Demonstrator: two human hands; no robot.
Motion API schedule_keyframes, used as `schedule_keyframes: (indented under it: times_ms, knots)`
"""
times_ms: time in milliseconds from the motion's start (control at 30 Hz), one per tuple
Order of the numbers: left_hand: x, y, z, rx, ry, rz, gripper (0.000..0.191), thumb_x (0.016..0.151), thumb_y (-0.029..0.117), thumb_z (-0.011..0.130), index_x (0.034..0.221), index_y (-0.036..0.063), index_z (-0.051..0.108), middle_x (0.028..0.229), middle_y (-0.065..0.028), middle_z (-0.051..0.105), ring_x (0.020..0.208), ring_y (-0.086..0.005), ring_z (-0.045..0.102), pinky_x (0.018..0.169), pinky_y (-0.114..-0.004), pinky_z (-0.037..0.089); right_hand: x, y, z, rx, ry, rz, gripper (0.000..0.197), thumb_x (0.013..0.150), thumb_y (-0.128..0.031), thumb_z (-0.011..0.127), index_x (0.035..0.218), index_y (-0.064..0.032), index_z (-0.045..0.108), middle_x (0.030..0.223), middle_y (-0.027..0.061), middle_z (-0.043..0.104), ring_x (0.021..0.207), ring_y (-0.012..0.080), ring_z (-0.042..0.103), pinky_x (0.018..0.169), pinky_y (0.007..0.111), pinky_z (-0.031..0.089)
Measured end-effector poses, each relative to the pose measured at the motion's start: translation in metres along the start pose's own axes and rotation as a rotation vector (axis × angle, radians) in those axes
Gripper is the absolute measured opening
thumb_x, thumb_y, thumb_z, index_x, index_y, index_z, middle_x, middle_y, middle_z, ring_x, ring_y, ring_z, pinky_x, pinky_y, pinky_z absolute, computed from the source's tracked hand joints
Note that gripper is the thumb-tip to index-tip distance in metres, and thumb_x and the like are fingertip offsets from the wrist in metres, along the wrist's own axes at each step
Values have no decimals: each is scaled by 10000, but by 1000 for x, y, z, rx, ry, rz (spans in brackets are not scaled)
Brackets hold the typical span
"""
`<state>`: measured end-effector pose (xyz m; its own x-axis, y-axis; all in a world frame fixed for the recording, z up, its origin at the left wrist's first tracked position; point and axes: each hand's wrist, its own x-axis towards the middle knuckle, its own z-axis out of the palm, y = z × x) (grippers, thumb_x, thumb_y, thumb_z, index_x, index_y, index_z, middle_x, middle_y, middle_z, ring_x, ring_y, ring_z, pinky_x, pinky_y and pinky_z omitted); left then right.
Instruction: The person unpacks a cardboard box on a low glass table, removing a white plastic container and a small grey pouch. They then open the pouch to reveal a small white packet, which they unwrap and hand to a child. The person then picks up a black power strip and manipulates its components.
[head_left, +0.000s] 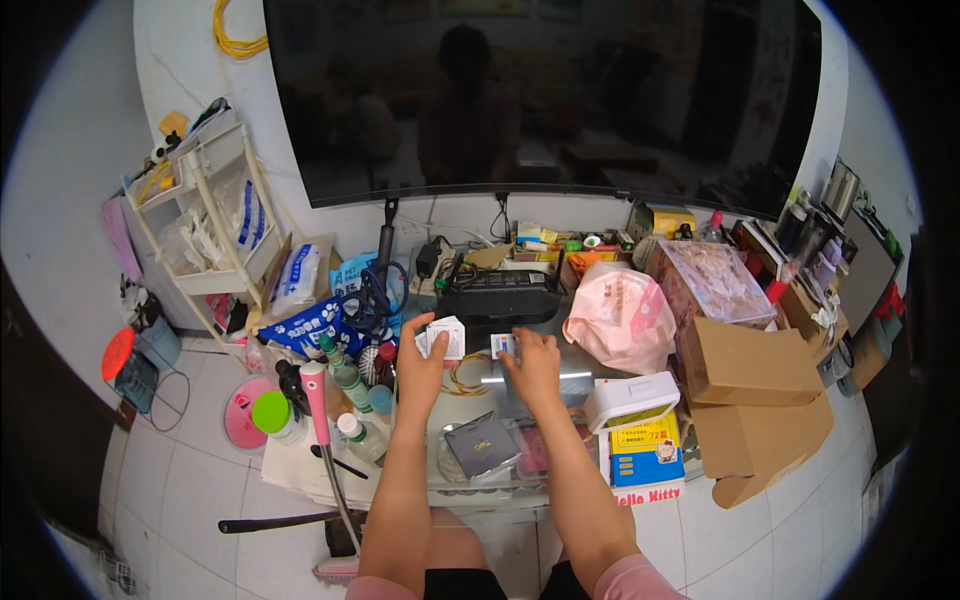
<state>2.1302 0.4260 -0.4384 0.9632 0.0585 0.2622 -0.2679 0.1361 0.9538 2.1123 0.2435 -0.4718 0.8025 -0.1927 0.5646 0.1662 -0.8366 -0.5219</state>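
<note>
My left hand (417, 372) grips a fanned stack of small flat white printed pieces (453, 341), with the thumb across the front. Whether they are cards or packets I cannot tell. Between the thumb and fingers of my right hand (537, 369) is one similar white piece (503, 345) with a coloured print. Both hands are held above a glass-topped table (457, 491), a short gap between them. Below the stack lies a looped yellow and red cord (477, 388). A flat dark grey box (481, 447) bearing letters sits nearer to me, between my forearms.
A black router (499, 297) stands behind my hands, under a large television (555, 97). Several bottles (346, 379) and a pink-handled brush (316, 405) crowd the left. On the right are a pink plastic bag (621, 319), a white device (632, 401) on booklets (646, 457), and cardboard boxes (754, 371).
</note>
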Motion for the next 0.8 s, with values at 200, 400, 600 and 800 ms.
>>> schedule_keyframes:
  times_ms: [200, 400, 600, 800]
  knots:
    - [-2, 1, -2, 0, -7, 20, 440, 926, 56, 595, 1325, 64, 410, 1097, -122, 622, 876, -163, 664, 586, -255, 585, 5, 3, 1, 18, -18, 37, 439, 735, -131, 750, 1146, -38, 626, 1039, 145, 632, 1039, 345, 522, 898, 418, 419]
    - [3, -8, -4, 146, 88, 9, 389, 911, 52, 629, 1250, 37, 438, 1035, -125, 646, 863, -156, 665, 590, -241, 574, 9, 1, -13, 250, -96, 191, 249, 740, -109, 725, 974, -41, 676, 898, 145, 617, 922, 331, 552, 794, 411, 469]
    - [1, -5, -4, 19, -60, -7, 279, 916, 76, 628, 1146, 0, 489, 1012, -119, 643, 891, -159, 655, 634, -263, 578, -2, -10, -30, -29, -62, 46, 127, 762, -78, 685, 887, -61, 695, 892, 99, 631, 934, 311, 561, 761, 418, 491]
    - [-1, 1, 2, -25, -175, -6, 258, 919, 83, 633, 1138, 16, 514, 990, -92, 661, 833, -131, 649, 648, -241, 542, -5, -12, -34, -61, -84, 63, 125, 801, -98, 656, 913, -50, 682, 910, 117, 646, 896, 331, 591, 755, 421, 503]
